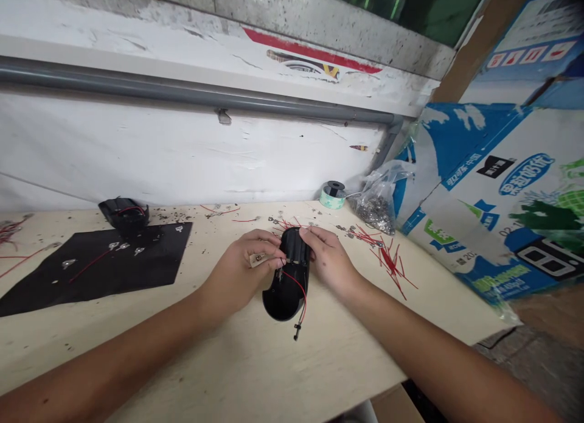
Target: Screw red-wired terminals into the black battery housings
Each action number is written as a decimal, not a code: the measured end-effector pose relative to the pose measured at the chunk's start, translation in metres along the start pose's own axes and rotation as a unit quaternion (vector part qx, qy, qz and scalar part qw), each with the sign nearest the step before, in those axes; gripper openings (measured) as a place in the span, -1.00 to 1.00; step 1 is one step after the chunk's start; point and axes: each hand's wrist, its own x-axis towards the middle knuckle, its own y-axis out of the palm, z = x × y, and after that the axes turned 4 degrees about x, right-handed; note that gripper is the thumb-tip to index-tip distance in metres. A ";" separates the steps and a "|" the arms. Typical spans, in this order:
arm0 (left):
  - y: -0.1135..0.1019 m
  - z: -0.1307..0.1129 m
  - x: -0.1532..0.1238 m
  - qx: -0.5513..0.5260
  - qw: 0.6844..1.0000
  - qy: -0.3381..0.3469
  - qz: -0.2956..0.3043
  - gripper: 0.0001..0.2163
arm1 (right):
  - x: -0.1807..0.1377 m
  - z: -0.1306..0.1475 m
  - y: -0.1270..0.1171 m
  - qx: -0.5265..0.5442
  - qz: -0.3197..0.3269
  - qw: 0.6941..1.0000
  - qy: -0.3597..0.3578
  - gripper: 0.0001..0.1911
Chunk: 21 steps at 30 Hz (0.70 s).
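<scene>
A black plastic housing (286,295), rounded and hollow at its near end, is tilted over the table in front of me. My right hand (331,252) grips its far right side, the thumb along the top edge. The thumb and forefinger of my left hand (255,262) are pinched together at the left edge of the housing. What lies between those fingertips is too small to make out. Just below them, a red wire (302,287) curves across the hollow and hangs over the near rim. A small dark connector (297,332) is on its lower end.
Loose red wires (390,262) with metal tabs lie to the right. Behind them are a clear bag of metal parts (376,210) and a tape roll (332,196). A black sheet (132,265) and another black housing (124,215) are left. Printed cartons (502,198) border the right.
</scene>
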 end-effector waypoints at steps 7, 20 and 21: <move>0.001 -0.002 0.005 -0.053 0.997 -0.023 0.048 -0.91 | -0.001 0.003 0.001 -0.007 0.002 1.000 -0.001 -0.63; 0.005 0.005 0.001 -0.113 0.988 -0.069 0.084 -0.91 | -0.004 0.001 0.002 0.040 0.048 0.998 0.033 -0.65; 0.005 0.005 0.001 -0.115 0.987 -0.073 0.083 -0.91 | -0.003 0.000 0.002 0.045 0.052 0.997 0.036 -0.65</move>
